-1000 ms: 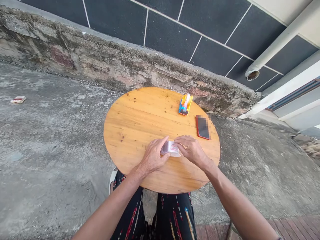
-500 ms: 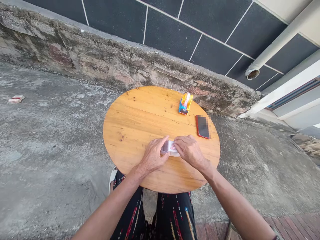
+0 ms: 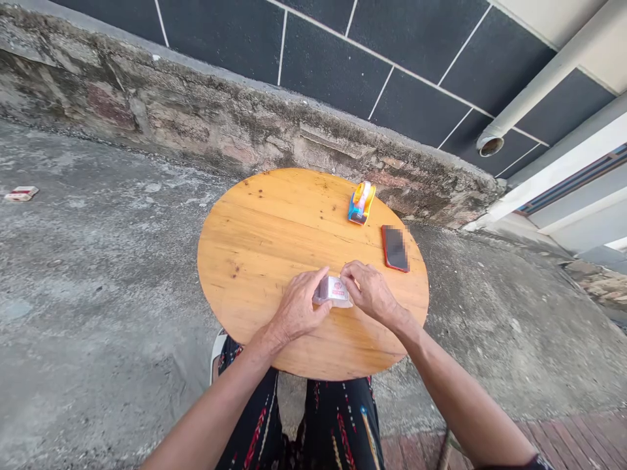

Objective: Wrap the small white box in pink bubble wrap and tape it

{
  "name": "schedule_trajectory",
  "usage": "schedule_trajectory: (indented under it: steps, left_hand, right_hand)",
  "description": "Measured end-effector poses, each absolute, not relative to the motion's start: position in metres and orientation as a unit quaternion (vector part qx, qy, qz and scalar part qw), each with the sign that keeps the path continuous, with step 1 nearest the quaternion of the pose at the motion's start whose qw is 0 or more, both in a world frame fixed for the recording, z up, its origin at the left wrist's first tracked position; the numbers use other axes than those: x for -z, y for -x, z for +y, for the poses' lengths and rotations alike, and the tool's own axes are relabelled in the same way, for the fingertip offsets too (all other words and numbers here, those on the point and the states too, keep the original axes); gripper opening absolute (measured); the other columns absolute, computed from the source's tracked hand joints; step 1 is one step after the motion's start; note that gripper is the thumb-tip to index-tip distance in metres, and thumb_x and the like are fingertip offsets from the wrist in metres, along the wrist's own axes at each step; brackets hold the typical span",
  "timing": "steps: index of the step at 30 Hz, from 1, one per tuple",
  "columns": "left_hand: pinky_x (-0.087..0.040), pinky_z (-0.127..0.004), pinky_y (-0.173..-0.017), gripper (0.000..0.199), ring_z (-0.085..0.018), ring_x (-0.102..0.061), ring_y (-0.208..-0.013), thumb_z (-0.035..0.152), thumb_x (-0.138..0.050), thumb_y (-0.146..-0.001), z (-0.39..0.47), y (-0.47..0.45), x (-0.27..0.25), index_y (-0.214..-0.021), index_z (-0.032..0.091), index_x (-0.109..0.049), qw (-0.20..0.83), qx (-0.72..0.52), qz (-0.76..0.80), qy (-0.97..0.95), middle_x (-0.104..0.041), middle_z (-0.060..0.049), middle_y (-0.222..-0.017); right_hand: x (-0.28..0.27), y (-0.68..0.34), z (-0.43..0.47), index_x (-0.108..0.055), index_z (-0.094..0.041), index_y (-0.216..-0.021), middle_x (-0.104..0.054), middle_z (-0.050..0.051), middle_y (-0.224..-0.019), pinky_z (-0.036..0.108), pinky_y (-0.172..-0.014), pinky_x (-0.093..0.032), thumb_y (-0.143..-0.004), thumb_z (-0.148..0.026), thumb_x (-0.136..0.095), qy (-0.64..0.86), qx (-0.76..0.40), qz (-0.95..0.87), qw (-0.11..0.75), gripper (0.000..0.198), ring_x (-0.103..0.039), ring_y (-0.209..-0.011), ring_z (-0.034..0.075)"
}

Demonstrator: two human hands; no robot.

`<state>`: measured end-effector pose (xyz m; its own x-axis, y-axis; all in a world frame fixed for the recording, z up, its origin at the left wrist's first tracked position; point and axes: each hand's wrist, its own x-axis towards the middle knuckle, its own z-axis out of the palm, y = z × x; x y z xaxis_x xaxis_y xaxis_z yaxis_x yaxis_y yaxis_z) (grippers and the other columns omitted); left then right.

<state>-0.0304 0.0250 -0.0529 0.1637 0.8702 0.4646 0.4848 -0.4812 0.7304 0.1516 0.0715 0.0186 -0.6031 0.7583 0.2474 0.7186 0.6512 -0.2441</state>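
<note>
On the round wooden table (image 3: 245,261) lies a small white box (image 3: 337,288) with red print on top, in what looks like thin translucent wrapping (image 3: 345,303). My left hand (image 3: 304,300) grips it from the left, its thumb at the near side and the fingers at the far side. At the box's right end is my right hand (image 3: 368,288), its fingers curled and the tips pinched together against the edge of the box. Whatever lies between those fingertips is too small to make out.
Toward the table's far right stands a yellow and blue tape dispenser (image 3: 361,203). A red-edged phone (image 3: 394,249) lies near the right rim. Behind the table runs a low stone wall base (image 3: 235,124). A red and white packet (image 3: 22,194) lies on the concrete at left.
My right fingers have drawn back a little from the box's top toward its right edge, so more of the red print shows. My left hand keeps its grip.
</note>
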Motion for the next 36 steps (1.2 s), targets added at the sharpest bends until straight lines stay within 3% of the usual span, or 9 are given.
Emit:
schedule_trajectory:
  steps: [5,11,17,21,27,36]
  left_hand:
    - [-0.040,-0.043,-0.102,0.064,-0.027,-0.050,-0.120,0.034,-0.062,-0.079,0.025,0.031,0.051,-0.137,0.014,-0.041,0.212,-0.453,0.471,-0.727,-0.053,-0.014,-0.131]
    - [-0.039,-0.043,-0.101,0.050,-0.025,-0.051,-0.117,0.040,-0.046,-0.093,0.024,0.032,0.048,-0.135,0.015,-0.043,0.207,-0.421,0.498,-0.729,-0.057,-0.013,-0.126]
    - [-0.031,-0.048,-0.106,0.054,-0.028,-0.052,-0.116,0.045,-0.058,-0.084,0.025,0.024,0.041,-0.128,0.016,-0.051,0.199,-0.409,0.540,-0.708,-0.063,-0.011,-0.120]
    - [-0.036,-0.046,-0.104,0.067,-0.026,-0.057,-0.107,0.040,-0.069,-0.075,0.025,0.021,0.035,-0.133,0.016,-0.045,0.265,-0.421,0.547,-0.673,-0.066,-0.009,-0.110]
    - [-0.043,-0.041,-0.100,0.074,-0.025,-0.054,-0.115,0.033,-0.068,-0.075,0.019,0.022,0.037,-0.140,0.018,-0.037,0.335,-0.429,0.487,-0.683,-0.055,-0.011,-0.127]
    - [-0.040,-0.044,-0.105,0.081,-0.027,-0.048,-0.124,0.025,-0.069,-0.072,0.015,0.022,0.046,-0.143,0.019,-0.031,0.322,-0.442,0.453,-0.705,-0.048,-0.013,-0.137]
  right_hand:
    - [-0.022,-0.151,0.072,-0.050,-0.020,-0.079,-0.059,0.004,-0.082,0.028,-0.071,-0.037,-0.090,-0.014,-0.045,0.417,-0.067,-0.893,0.157,0.014,-0.052,-0.072,0.017]
    - [-0.022,-0.152,0.073,-0.048,-0.020,-0.081,-0.056,0.004,-0.081,0.030,-0.069,-0.036,-0.091,-0.015,-0.041,0.416,-0.036,-0.900,0.124,0.013,-0.049,-0.071,0.018]
    - [-0.027,-0.153,0.067,-0.046,-0.020,-0.082,-0.056,0.006,-0.083,0.031,-0.071,-0.036,-0.092,-0.014,-0.038,0.407,-0.017,-0.907,0.111,0.014,-0.048,-0.072,0.020]
    - [-0.030,-0.156,0.064,-0.044,-0.020,-0.081,-0.056,0.006,-0.082,0.032,-0.070,-0.035,-0.091,-0.013,-0.037,0.394,-0.013,-0.912,0.116,0.014,-0.048,-0.071,0.020]
    - [-0.036,-0.159,0.066,-0.042,-0.021,-0.083,-0.055,0.006,-0.083,0.033,-0.073,-0.039,-0.093,-0.018,-0.035,0.420,-0.044,-0.886,0.190,0.013,-0.051,-0.075,0.020]
    - [-0.040,-0.163,0.072,-0.042,-0.022,-0.083,-0.055,0.006,-0.084,0.034,-0.076,-0.042,-0.092,-0.019,-0.037,0.427,-0.095,-0.869,0.231,0.011,-0.053,-0.078,0.020]
